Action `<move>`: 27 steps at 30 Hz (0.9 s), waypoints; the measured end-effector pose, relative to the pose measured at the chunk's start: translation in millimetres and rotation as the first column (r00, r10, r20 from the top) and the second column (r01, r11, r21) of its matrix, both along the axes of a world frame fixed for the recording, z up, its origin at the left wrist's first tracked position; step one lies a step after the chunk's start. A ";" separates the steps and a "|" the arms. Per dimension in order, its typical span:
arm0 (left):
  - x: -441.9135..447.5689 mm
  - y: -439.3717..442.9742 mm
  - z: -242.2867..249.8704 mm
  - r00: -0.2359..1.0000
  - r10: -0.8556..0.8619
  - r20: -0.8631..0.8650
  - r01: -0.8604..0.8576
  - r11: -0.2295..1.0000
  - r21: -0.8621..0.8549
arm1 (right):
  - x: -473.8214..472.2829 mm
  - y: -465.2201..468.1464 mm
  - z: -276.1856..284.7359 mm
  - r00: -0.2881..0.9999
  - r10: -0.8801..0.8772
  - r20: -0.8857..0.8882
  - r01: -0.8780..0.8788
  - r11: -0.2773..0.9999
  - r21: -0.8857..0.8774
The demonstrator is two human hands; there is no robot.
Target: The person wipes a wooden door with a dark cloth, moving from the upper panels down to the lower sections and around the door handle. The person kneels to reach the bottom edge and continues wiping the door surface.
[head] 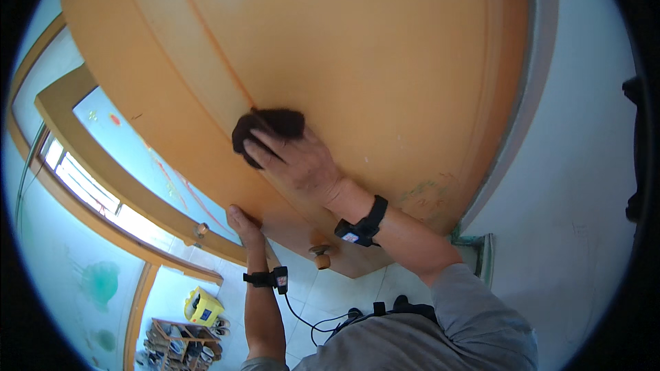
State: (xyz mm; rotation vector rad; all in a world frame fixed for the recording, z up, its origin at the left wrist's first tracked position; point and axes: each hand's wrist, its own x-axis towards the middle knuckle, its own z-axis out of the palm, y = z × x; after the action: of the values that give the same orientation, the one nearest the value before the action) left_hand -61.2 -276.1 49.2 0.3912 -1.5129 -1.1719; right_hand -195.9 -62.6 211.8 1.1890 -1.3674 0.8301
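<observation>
A large orange-brown wooden door (361,62) with grooved panel lines fills the middle of the view. My right hand (301,162) presses a dark, bunched cloth (276,123) flat against its face, fingers spread over the cloth. My left hand (245,226) grips the door's outer edge lower down, the thumb showing on the face and the other fingers hidden behind it. The round door knob (320,257) sticks out to the right of my left hand. Greenish scuffs (423,188) mark the door near my right forearm.
A second door (154,221) with a glass-like pale panel stands at left, near a window (87,180). A shoe rack (180,342) and a yellow bag (203,306) are at lower left. A white wall (562,180) borders the right. A thin cable (304,319) hangs by my left wrist.
</observation>
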 end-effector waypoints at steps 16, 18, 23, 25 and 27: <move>-4.1 6.6 -4.5 0.998 0.053 -0.039 -0.047 0.988 0.148 | -209.0 250.4 -46.2 0.735 -0.185 0.653 0.589 0.652 -0.478; -4.0 7.6 -6.0 0.998 0.052 -0.033 -0.049 0.995 0.083 | -222.3 267.6 -61.4 0.688 -0.098 0.719 0.605 0.624 -0.494; -6.5 -1.8 -16.7 0.995 0.036 -0.091 -0.035 0.999 0.015 | -235.3 277.9 -94.2 0.602 0.148 0.784 0.608 0.551 -0.572; -5.4 -8.4 -19.9 0.998 0.003 -0.058 0.001 0.998 0.063 | -237.1 278.0 -93.1 0.620 0.179 0.764 0.590 0.535 -0.605; -6.2 -11.8 -22.3 0.999 -0.018 -0.034 0.020 0.998 0.056 | -241.2 279.3 -77.4 0.665 0.101 0.740 0.593 0.531 -0.605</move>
State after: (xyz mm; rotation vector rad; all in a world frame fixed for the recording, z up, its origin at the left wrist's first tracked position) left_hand -67.4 -288.0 26.9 0.3942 -1.4601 -1.2326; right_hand -437.1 216.7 134.4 -0.1845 -1.4010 1.5635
